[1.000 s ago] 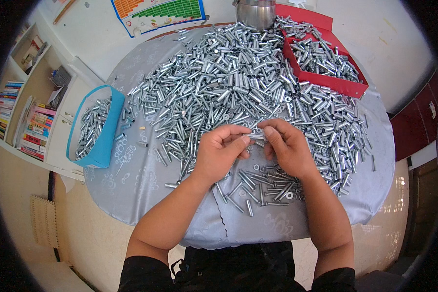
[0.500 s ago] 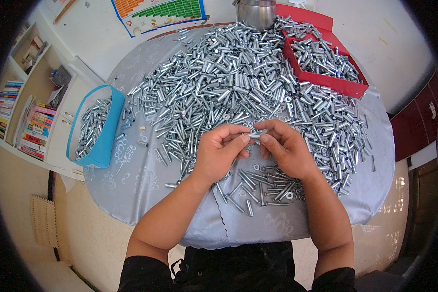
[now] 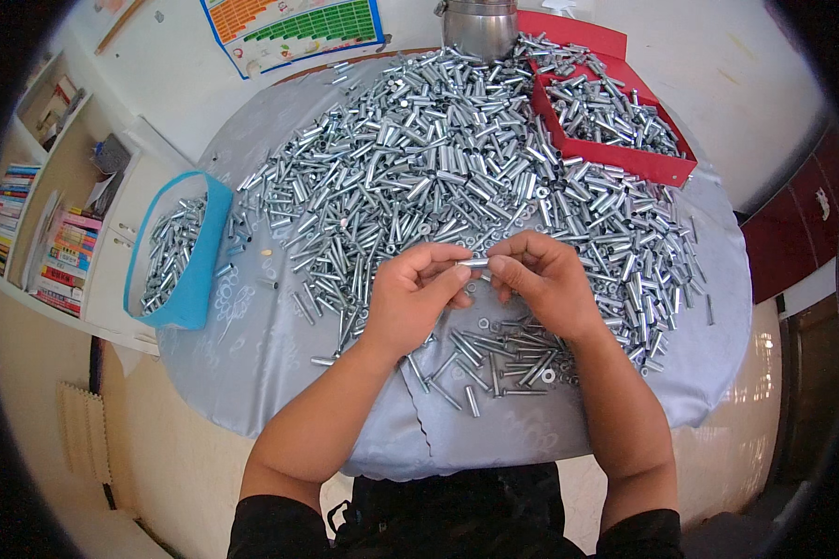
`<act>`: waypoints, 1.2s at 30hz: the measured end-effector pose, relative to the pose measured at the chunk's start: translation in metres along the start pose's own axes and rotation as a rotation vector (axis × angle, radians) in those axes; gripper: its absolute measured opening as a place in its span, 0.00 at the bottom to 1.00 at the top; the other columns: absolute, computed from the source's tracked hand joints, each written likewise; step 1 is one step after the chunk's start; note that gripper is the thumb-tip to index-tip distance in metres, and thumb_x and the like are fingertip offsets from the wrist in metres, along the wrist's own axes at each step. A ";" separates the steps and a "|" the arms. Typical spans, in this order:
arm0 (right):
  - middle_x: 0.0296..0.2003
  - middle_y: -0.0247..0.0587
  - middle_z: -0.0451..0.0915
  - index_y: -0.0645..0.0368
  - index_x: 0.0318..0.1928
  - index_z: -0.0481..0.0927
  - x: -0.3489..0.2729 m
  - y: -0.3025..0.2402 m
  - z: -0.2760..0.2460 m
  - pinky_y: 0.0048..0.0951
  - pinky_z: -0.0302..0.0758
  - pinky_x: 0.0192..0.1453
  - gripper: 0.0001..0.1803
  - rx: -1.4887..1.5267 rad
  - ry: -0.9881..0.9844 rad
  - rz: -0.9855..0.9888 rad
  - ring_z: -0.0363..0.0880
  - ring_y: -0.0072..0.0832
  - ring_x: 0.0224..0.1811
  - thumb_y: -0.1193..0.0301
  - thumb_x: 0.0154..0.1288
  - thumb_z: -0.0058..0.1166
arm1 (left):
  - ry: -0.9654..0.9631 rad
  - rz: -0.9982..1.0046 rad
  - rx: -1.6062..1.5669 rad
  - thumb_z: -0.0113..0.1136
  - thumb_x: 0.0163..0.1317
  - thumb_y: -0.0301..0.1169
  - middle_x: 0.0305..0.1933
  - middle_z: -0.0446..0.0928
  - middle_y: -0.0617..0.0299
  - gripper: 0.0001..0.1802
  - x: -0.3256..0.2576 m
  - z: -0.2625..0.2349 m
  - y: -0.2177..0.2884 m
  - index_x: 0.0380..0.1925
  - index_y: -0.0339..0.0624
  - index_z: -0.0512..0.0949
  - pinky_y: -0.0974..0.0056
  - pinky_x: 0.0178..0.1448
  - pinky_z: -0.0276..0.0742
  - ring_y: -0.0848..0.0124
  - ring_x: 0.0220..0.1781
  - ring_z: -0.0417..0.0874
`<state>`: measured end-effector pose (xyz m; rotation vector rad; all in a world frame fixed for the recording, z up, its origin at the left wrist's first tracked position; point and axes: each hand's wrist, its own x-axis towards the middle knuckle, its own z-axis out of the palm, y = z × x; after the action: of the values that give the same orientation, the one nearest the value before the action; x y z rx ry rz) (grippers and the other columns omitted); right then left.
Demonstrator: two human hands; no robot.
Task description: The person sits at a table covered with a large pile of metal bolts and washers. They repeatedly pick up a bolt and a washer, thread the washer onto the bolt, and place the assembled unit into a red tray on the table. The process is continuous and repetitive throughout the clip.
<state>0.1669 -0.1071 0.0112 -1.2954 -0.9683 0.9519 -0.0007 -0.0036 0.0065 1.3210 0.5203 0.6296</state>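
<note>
My left hand (image 3: 412, 296) and my right hand (image 3: 542, 279) meet above the near part of a round table covered with a grey cloth (image 3: 261, 354). Between their fingertips they pinch one short silver metal tube (image 3: 474, 264), held level. A wide heap of similar silver tubes (image 3: 438, 168) covers the cloth beyond my hands. Below my hands lies a small scatter of thin bolts and washers (image 3: 503, 359).
A blue bin (image 3: 196, 270) with several tubes hangs off the table's left edge. A red tray (image 3: 643, 158) of tubes sits at the far right, a steel pot (image 3: 478, 23) at the far edge. Bookshelves (image 3: 37, 233) stand at the left, a coloured chart (image 3: 294, 28) on the wall.
Both hands stay in the same spot with only small finger shifts around the tube. Nothing else on the table has moved.
</note>
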 end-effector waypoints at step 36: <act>0.30 0.40 0.82 0.68 0.41 0.80 0.011 0.004 -0.022 0.24 0.78 0.35 0.20 0.125 0.457 -0.103 0.81 0.24 0.29 0.59 0.75 0.47 | 0.258 0.159 0.033 0.57 0.65 0.25 0.39 0.84 0.58 0.08 0.005 -0.012 0.004 0.41 0.34 0.81 0.73 0.27 0.73 0.79 0.24 0.77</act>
<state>0.1910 -0.1031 0.0066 -1.2696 -0.6032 0.5898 -0.0054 0.0090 0.0083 1.3282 0.6401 0.9346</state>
